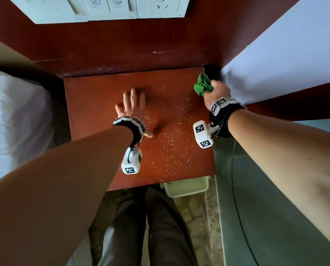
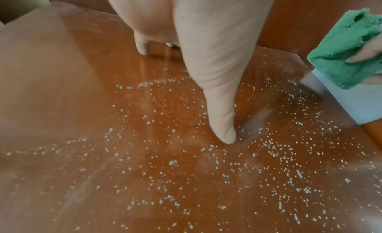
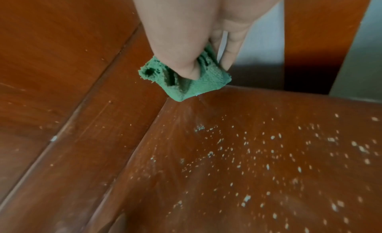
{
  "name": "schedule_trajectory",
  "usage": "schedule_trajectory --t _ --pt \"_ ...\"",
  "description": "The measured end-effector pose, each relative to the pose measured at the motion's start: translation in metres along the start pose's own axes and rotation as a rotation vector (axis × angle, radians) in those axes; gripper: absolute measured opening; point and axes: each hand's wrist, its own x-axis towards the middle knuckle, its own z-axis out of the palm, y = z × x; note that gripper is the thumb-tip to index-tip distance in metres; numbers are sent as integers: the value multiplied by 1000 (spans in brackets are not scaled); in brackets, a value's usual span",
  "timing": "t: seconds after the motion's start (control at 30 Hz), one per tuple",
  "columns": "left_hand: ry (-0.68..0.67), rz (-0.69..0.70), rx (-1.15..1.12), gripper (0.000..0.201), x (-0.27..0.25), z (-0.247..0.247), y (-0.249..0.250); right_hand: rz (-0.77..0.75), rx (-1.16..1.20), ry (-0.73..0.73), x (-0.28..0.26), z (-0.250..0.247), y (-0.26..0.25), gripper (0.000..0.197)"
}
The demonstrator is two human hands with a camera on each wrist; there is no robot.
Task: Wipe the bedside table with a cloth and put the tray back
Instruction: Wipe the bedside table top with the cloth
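We have the green cloth bunched in our right hand, whose grip is clamped round it, pressed at the far right corner of the bench. Pale crumbs lie scattered from the middle of the bench to its near right, so we judge the wiping barely begun. Our left hand rests flat on the bench, fingers spread, holding nothing. A pale tray-like container shows below the bench's near edge; whether it is the tray we cannot tell. A wooden wall panel backs the bench and bedding crowds its right edge, leaving the near edge as open room.
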Motion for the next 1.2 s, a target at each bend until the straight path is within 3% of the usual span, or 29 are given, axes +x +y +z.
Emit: schedule_trajectory --t 0.17,0.37,0.6,0.73,0.9,0.97,1.03,1.2 --pt "-18 -46 42 162 2 -1 11 -88 -48 -41 21 0 -10 47" --pt "-7 -61 63 162 0 -3 13 -149 -159 -87 28 0 -22 34" --pt "4 -60 66 161 -4 -5 13 -171 -176 -278 -4 4 -2 48" --pt "3 -58 55 161 -5 -6 14 -249 -268 -423 -27 11 10 35" --pt "6 -56 55 162 -5 -7 13 -280 -314 -467 -29 12 16 24" --pt "11 -52 52 162 -4 -5 13 -242 -230 -445 -21 10 17 18" --pt "15 -48 49 163 -2 -4 12 -189 -128 -330 -11 6 16 12" --pt "0 -52 47 163 -1 -3 11 -111 -25 -16 18 1 1 29"
